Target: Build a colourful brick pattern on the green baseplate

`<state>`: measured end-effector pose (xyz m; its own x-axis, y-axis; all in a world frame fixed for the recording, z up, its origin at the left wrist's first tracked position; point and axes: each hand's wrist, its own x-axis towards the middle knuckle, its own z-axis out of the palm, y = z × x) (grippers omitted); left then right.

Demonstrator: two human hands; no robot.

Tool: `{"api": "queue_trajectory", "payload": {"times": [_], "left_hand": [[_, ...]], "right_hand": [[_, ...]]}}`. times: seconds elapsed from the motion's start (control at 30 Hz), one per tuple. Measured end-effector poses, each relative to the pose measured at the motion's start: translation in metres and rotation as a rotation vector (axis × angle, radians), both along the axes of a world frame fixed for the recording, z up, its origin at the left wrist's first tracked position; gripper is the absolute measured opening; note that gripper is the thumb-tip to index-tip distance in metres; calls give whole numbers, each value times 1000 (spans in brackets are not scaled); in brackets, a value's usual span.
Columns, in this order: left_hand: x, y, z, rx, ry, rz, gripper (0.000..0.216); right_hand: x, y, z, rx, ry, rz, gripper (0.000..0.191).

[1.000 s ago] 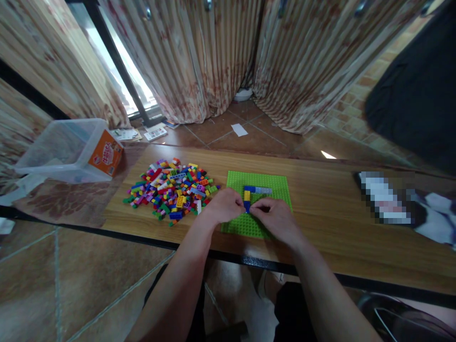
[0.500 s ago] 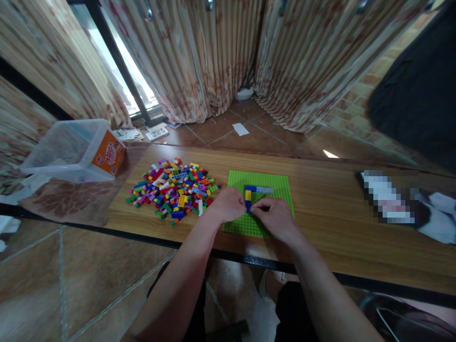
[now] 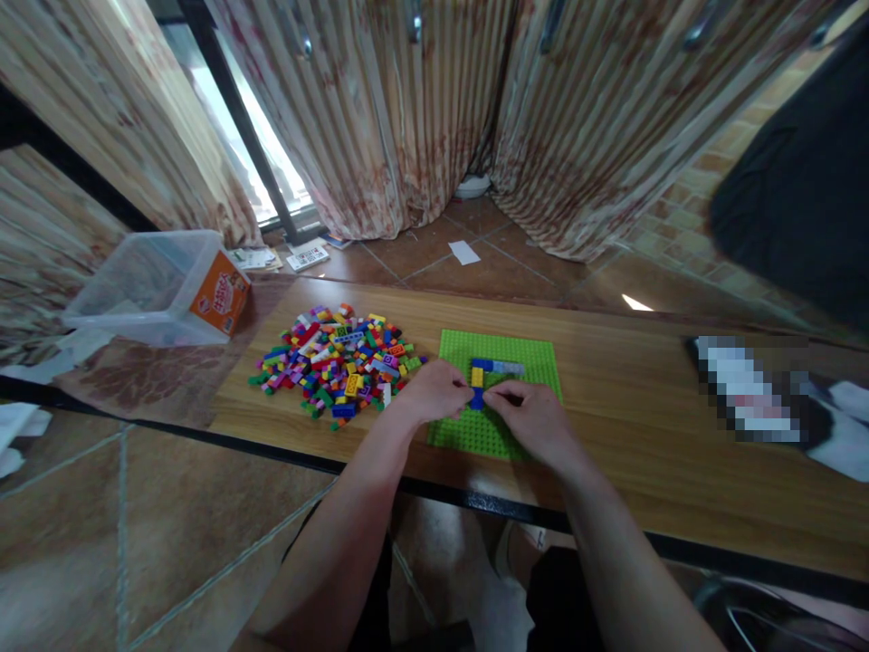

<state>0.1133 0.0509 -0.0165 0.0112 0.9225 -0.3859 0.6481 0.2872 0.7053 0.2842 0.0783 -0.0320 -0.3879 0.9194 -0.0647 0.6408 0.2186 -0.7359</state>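
On the green studded baseplate [image 3: 456,439], toy bricks form a corner shape. A dark blue brick [image 3: 482,364] is at the corner, with pale grey-blue bricks [image 3: 509,369] running right from it. Below it comes a yellow brick [image 3: 477,377], then another blue brick [image 3: 478,398]. My left hand [image 3: 438,391] is closed, its fingertips at the left side of this lower blue brick. My right hand [image 3: 533,415] pinches at the brick's right side with thumb and forefinger. The fingertips partly cover the brick's edges.
A heap of mixed coloured bricks [image 3: 339,362] lies left of the baseplate on the wooden table [image 3: 631,426]. Farther left stands a clear plastic box [image 3: 146,285] with an orange label. A blurred-out flat object [image 3: 747,389] lies at the right, beside white paper [image 3: 838,430].
My hands have drawn slightly apart, so more of the lower blue brick shows between the fingertips. The whole view has shifted a little.
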Motion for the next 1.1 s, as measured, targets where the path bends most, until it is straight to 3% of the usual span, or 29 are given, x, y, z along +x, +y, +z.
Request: {"api": "queue_trajectory", "payload": {"times": [0.37,0.73,1.1], "left_hand": [[3,6,-8,48,47,43,27],[6,10,-8,14,33,73,24],[5,1,-11,-16,-201,172,26]], "right_hand": [[-8,1,-6,92,-152,-64,24],[-14,-1,-8,73,-132,-96,24],[-7,1,-9,85,-30,-75,27]]}}
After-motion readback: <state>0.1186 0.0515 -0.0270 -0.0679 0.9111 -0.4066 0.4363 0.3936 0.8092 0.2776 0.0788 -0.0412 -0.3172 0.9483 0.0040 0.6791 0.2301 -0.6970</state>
